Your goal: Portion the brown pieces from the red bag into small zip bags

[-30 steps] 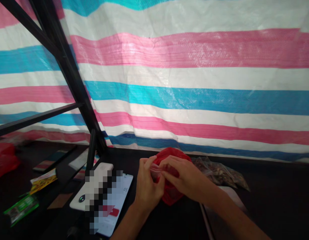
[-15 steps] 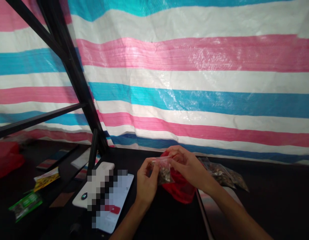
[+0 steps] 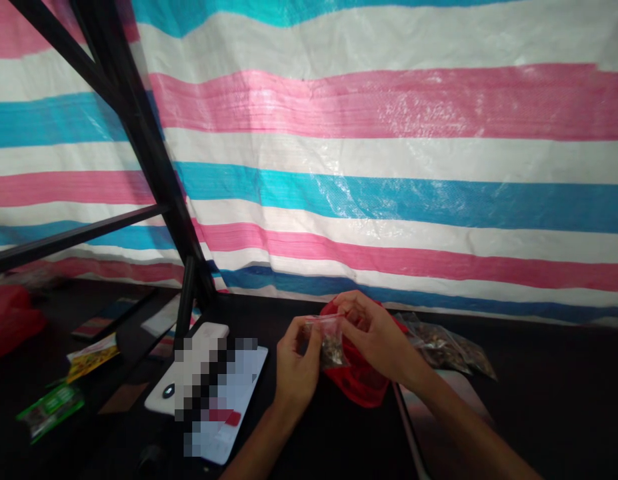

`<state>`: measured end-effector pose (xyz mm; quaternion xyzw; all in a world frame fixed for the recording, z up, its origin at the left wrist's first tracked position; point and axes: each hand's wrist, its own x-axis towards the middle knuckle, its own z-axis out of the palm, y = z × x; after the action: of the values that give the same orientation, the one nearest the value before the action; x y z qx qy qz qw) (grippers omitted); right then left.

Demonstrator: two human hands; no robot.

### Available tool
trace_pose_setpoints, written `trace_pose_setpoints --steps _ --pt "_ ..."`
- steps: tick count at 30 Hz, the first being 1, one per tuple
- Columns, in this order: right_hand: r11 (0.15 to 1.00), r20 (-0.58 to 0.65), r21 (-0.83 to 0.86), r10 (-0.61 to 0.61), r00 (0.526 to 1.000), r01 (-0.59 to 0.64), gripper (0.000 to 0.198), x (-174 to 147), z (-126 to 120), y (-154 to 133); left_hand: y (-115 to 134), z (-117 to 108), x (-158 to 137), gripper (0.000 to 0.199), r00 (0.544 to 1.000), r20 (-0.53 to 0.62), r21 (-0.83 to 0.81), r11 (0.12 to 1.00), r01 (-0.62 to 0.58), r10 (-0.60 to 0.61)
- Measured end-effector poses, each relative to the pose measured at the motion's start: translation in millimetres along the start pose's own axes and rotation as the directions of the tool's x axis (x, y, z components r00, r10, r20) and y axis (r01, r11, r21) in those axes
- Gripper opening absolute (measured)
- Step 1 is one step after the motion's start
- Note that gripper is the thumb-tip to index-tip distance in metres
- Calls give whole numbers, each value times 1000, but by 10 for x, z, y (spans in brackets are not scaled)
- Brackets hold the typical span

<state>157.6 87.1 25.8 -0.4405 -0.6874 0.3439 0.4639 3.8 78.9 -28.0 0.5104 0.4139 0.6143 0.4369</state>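
Left hand [image 3: 297, 363]: grip pinched nearly closed, thumb and finger on the left side of the small clear bag [image 3: 332, 351].
Right hand [image 3: 379, 337]: grip drawn in at that bag's upper right corner, little gap between fingertips.
Small clear bag: held up between both hands, just in front of the red bag [image 3: 363, 387], brownish contents low inside.
Just changed: a second ago the hands hid most of it; now its face shows.
Meaning: its top edge seems the part being worked.
Bench [image 3: 559, 393]: filled clear bags [image 3: 441, 345] lie beyond the right wrist.
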Motion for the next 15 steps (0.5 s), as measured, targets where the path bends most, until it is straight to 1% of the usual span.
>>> trace_pose_setpoints --steps 3,9,12,15 --pt "1000 -15 22 -8 1000 9 9 4 0 -6 -8 1 6 35 1000 8 7 1000 6 -6" --pt "996 -33 88 -1 999 3 8 4 19 -43 -27 7 -8 32 1000 8 27 1000 -7 6" --pt "996 -37 90 7 999 -3 10 0 23 -40 -22 10 -18 30 1000 4 34 999 -22 22" --pt "996 0 91 18 1000 -18 20 -1 34 -17 -20 13 -12 28 1000 -8 18 999 -28 28"
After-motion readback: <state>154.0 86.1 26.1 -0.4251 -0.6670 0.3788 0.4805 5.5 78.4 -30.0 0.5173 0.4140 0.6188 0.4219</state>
